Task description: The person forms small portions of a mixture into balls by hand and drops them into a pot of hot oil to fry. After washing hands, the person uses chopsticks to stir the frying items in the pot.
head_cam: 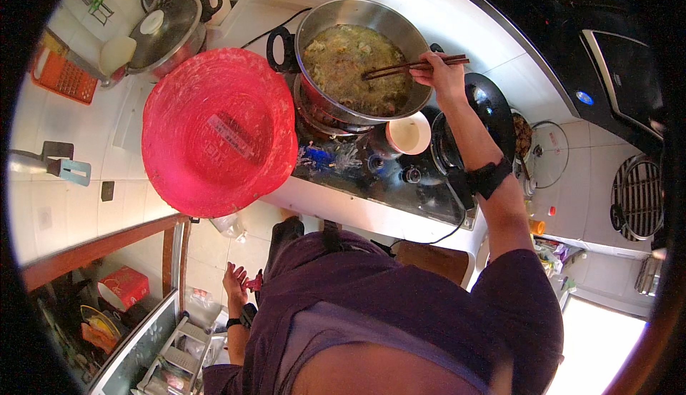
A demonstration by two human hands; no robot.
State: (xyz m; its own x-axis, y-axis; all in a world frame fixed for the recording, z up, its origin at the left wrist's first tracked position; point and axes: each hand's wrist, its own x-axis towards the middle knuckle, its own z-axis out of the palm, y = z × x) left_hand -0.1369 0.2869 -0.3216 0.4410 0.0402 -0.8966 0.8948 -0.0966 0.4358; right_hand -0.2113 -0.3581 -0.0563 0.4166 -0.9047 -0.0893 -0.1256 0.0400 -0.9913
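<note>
My right hand (440, 76) grips a pair of dark wooden chopsticks (399, 67) over the near right rim of a big stainless steel pot (351, 12). The chopstick tips reach into bubbling, yellowish liquid with pieces of food (348, 68). The pot stands on a burner of the black stove (364, 175). Left of it lies a red plastic basin (214, 132), its inside smeared with pale residue. A light-coloured cup (410, 133) sits below the pot's right side. My left hand (235, 282) hangs low beside my body, fingers apart, nothing clearly in it.
A lidded pan (169, 36) stands at the back left, below hanging utensils. Right of the pot is a black wok or lid (485, 100) on the other burner, with a glass lid (552, 154) beyond. A black cord (455, 229) hangs at the counter edge. Shelves (182, 352) stand at lower left.
</note>
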